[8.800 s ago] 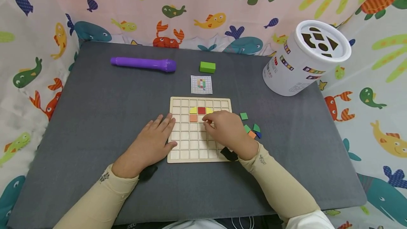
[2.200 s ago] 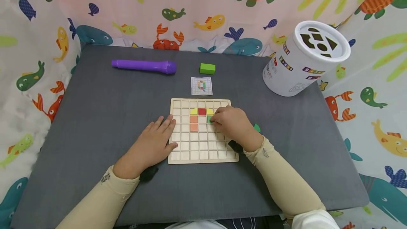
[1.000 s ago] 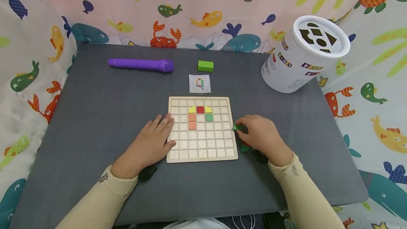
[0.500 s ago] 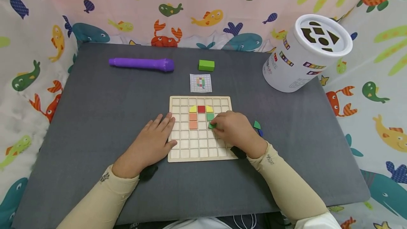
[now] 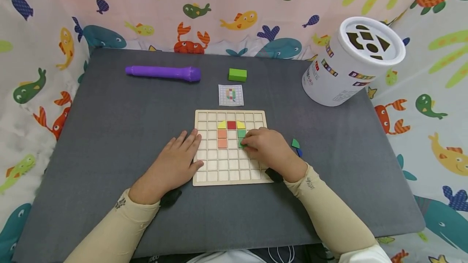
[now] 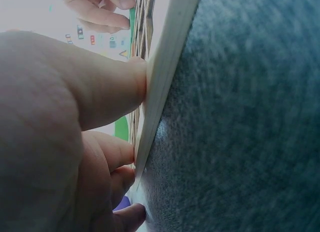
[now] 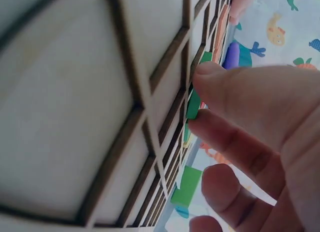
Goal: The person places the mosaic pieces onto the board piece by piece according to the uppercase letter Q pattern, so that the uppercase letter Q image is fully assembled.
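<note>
A wooden grid board (image 5: 212, 177) lies on the table with several coloured tiles in its cells. Between thumb and index finger my right hand (image 5: 268, 149) pinches a green tile (image 7: 193, 105), at the cell just below a green square tile (image 5: 241, 133). Two yellow tiles flank a red tile (image 5: 231, 125) in the row above, and two orange tiles (image 5: 222, 138) stand in a column to the left. My left hand (image 5: 175, 165) rests along the board's left edge, its fingers straight; in the left wrist view the thumb (image 6: 115, 85) touches the rim.
Right of the board lie a green rounded tile (image 5: 295, 143) and a blue tile (image 5: 300, 152), partly hidden by my wrist. Behind the board are a printed pattern card (image 5: 231, 95), a green block (image 5: 237, 75), a purple stick (image 5: 162, 73) and a white tub (image 5: 343, 72).
A second orange tile and a green square have joined the board. My right hand has brought another green tile from the right side and lowered it to a cell. My left hand stays put.
</note>
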The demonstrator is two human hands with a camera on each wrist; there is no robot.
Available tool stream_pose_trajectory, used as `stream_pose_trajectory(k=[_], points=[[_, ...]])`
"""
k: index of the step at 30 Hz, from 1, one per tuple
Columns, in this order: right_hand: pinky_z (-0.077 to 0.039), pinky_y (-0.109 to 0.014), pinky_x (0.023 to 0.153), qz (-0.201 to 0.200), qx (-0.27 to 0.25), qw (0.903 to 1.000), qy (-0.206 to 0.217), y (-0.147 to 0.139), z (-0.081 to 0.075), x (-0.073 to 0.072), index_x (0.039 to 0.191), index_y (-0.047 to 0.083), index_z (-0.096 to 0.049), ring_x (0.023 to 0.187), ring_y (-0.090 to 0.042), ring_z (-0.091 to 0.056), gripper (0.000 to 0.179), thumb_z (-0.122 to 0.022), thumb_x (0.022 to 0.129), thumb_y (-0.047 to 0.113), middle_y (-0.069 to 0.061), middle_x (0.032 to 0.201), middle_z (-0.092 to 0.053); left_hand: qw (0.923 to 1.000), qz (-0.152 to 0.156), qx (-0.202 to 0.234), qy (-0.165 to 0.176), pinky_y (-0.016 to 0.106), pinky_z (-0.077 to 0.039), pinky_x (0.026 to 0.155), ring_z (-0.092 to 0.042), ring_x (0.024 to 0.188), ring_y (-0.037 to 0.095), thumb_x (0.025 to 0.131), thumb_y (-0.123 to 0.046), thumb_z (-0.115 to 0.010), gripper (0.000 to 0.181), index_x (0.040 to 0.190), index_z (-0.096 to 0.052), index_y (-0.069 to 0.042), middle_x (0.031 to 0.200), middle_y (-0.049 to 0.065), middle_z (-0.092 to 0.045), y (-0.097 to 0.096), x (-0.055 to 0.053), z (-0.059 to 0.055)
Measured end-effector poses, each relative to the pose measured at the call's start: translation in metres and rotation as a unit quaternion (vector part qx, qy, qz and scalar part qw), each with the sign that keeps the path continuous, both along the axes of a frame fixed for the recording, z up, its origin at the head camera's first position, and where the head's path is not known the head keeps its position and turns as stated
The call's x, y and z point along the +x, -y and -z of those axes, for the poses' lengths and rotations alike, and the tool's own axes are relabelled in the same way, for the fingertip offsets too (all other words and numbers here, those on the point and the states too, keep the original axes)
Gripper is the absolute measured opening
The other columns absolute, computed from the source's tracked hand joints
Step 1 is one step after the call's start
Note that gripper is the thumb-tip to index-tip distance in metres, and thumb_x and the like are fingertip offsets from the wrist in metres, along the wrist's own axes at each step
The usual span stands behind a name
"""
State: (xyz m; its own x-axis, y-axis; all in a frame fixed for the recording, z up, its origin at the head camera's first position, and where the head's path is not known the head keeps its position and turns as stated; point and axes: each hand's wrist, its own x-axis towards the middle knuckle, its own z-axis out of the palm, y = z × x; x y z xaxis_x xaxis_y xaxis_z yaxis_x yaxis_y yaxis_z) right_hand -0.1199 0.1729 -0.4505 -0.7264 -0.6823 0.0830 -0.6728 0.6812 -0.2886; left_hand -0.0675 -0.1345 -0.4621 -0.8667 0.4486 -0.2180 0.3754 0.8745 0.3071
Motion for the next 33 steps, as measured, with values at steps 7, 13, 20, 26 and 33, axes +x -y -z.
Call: stream_pose_trajectory(k=[7, 13, 20, 26, 33], points=[[-0.06, -0.038, 0.088, -0.015, -0.007, 0.9998, 0.006, 0.0, -0.001, -0.001, 0.11, 0.01, -0.085, 0.101, -0.021, -0.072, 0.02, -0.087, 0.091, 0.008, -0.004, 0.11, -0.076, 1.0, -0.003, 0.0, 0.003, 0.062, -0.019, 0.126, -0.018, 0.16, 0.044, 0.109, -0.04, -0.063, 0.079, 0.168, -0.028, 0.001, 0.175, 0.018, -0.021, 0.0, 0.002, 0.0], [-0.061, -0.041, 0.087, 0.008, -0.011, 0.9999, 0.009, -0.005, -0.008, 0.005, 0.116, 0.011, -0.084, 0.105, -0.022, -0.073, 0.019, -0.081, 0.097, 0.018, -0.005, 0.115, -0.076, 1.0, 0.002, 0.0, 0.001, 0.062, -0.02, 0.126, -0.018, 0.16, 0.043, 0.109, -0.04, -0.062, 0.08, 0.168, -0.027, 0.001, 0.175, 0.018, -0.021, -0.001, 0.003, 0.002], [-0.058, -0.051, 0.094, 0.091, 0.008, 0.9957, 0.016, -0.028, -0.016, 0.013, 0.128, 0.01, -0.079, 0.116, -0.029, -0.07, 0.03, -0.075, 0.102, 0.024, -0.009, 0.126, -0.074, 1.0, -0.002, -0.001, -0.002, 0.062, -0.019, 0.126, -0.017, 0.16, 0.043, 0.109, -0.04, -0.062, 0.08, 0.168, -0.027, 0.0, 0.175, 0.018, -0.02, -0.003, 0.001, 0.0], [-0.06, -0.047, 0.079, 0.172, 0.012, 0.9846, 0.026, -0.062, -0.012, 0.018, 0.126, 0.011, -0.08, 0.099, -0.026, -0.071, 0.028, -0.075, 0.101, 0.024, -0.007, 0.121, -0.076, 1.0, -0.001, -0.004, 0.0, 0.062, -0.019, 0.126, -0.017, 0.16, 0.043, 0.109, -0.04, -0.061, 0.08, 0.168, -0.027, 0.0, 0.175, 0.017, -0.02, -0.003, 0.001, 0.001], [-0.059, -0.053, 0.076, 0.234, 0.031, 0.9712, 0.034, -0.1, -0.015, 0.021, 0.119, 0.011, -0.083, 0.1, -0.031, -0.073, 0.022, -0.074, 0.1, 0.017, -0.007, 0.117, -0.078, 1.0, -0.001, -0.004, -0.002, 0.062, -0.019, 0.126, -0.017, 0.16, 0.043, 0.109, -0.04, -0.061, 0.079, 0.168, -0.027, 0.001, 0.175, 0.018, -0.02, -0.002, 0.0, 0.002]])
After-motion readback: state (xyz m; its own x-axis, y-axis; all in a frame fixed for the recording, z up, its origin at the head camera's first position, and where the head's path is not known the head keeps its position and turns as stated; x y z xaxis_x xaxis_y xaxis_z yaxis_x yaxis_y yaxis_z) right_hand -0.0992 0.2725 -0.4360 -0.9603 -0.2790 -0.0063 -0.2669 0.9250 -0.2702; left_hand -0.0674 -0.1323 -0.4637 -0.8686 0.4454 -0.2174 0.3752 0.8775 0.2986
